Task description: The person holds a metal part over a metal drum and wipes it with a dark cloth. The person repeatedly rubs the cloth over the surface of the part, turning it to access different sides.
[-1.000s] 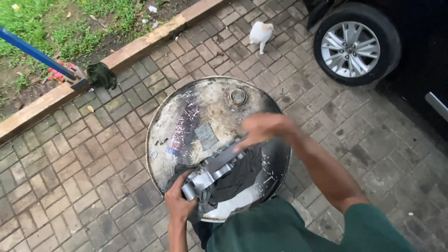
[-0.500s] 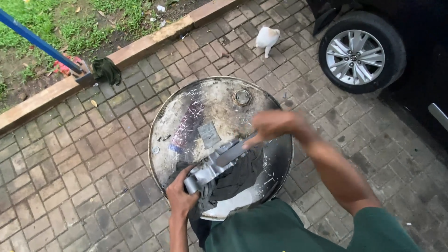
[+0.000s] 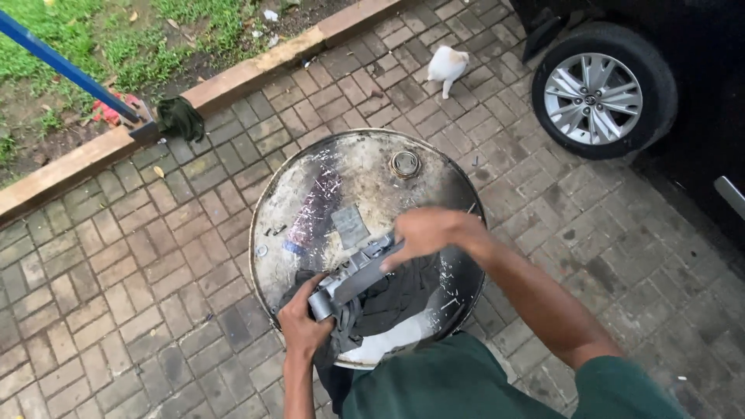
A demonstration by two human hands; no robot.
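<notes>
Grey brick paving (image 3: 116,295); kerb (image 3: 233,77); grass (image 3: 93,39); dark car's wheel (image 3: 594,89); daylight

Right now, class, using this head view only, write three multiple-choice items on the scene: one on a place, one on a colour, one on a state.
1. Where does the dark cloth lie?
A. on the drum top
B. on the grass
C. under the car

2. What colour is the small animal on the paving?
A. black
B. white
C. grey

3. How is the grey strap held?
A. by one hand only
B. lying free
C. by both hands, one at each end

Answers:
1 A: the cloth rests on the near part of the drum.
2 B: its coat is white with a tan patch.
3 C: the left hand grips the lower end, the right hand the upper.
</notes>
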